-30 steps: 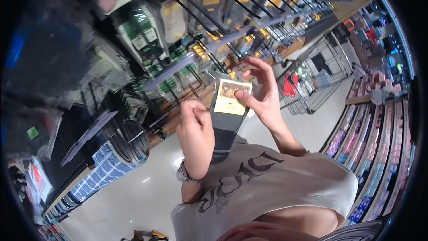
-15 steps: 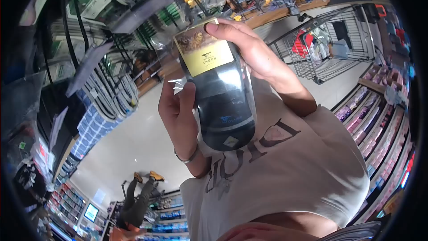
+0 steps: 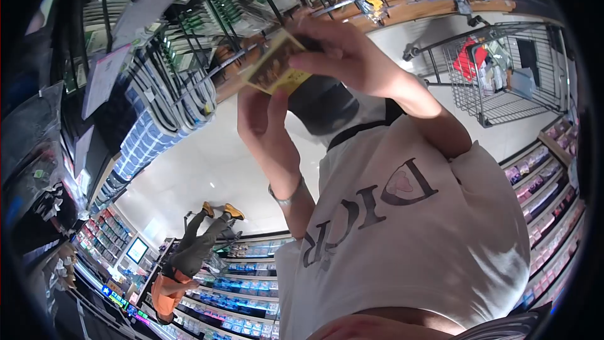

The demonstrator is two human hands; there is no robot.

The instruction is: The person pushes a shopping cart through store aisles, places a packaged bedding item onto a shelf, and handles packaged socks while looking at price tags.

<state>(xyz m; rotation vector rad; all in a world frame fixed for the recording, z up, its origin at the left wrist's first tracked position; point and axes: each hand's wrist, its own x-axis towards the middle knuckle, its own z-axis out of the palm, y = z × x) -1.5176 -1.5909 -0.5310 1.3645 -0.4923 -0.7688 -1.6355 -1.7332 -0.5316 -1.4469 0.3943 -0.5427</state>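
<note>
A pack of dark socks [image 3: 324, 104] in clear plastic, with a gold picture label [image 3: 272, 74] at its top, is tilted in front of my chest. Gripping the label end from the right is my right hand [image 3: 343, 56], thumb on the printed face and fingers behind. My left hand [image 3: 259, 116] pinches the pack's left edge by the label, its thumb pointing up. The far ends of the right fingers are blurred. The lower part of the pack hangs near the white shirt.
Hooks hold packaged goods [image 3: 220, 22] above my hands, with checked blue cloths [image 3: 151, 141] at left. A wire shopping cart [image 3: 503, 82] holding items stands at right. A person in orange [image 3: 168, 293] stands by shelves [image 3: 242, 286] at lower left.
The pack has tipped, so its label is foreshortened and its dark front shows less. My left hand has moved up beside the label. The view has shifted, with more of the person in orange visible.
</note>
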